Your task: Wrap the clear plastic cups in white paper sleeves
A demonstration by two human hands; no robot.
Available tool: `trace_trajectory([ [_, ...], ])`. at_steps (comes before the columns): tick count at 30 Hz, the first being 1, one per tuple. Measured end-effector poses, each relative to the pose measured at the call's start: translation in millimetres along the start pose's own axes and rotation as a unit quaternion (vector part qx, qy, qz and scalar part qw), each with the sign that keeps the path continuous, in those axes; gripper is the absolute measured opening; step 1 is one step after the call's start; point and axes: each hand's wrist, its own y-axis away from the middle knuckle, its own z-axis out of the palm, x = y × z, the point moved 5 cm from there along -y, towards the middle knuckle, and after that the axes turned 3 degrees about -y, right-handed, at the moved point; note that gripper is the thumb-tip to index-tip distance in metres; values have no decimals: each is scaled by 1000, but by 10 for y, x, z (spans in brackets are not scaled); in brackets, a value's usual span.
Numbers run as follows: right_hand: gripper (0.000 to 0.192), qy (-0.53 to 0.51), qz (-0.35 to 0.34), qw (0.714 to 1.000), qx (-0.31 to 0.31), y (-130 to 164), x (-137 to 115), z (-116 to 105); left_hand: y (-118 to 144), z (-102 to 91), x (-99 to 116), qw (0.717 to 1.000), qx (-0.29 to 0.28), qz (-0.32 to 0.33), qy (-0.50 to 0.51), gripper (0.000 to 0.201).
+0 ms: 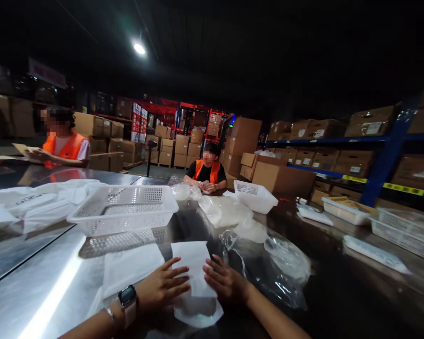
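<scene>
My left hand [169, 282] lies with fingers spread over the left edge of a white paper-like sheet [191, 252]. From the other side, my right hand [226, 281] rests its outstretched fingers on the sheet's right edge. Neither hand is closed around anything. Below the sheet, a pale piece with a rounded lower edge [198, 319] shows on the table; whether it is part of the sheet I cannot tell. To the left lie flat white sheets or bags [132, 264]. Right of my right hand is a crumpled clear plastic bag [268, 278].
A white perforated basket [123, 221] stands ahead on the metal table [31, 282]. Clear bags with translucent contents [226, 212] lie beside it, near a smaller white basket [256, 197]. Two people in orange vests [208, 172] sit across. More trays [403, 233] stand right.
</scene>
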Motion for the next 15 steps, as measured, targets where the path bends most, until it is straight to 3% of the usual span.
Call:
trace_trajectory([
  [4,32,-3,-21,1000,4,-51,-51,-141,6,-15,46,999,39,-6,-5,46],
  [11,30,-24,-26,999,-20,-34,-109,-142,49,-27,19,998,-64,-14,12,38],
  [15,32,-132,29,991,-4,-25,-103,-258,62,-145,21,993,-40,-81,69,34],
])
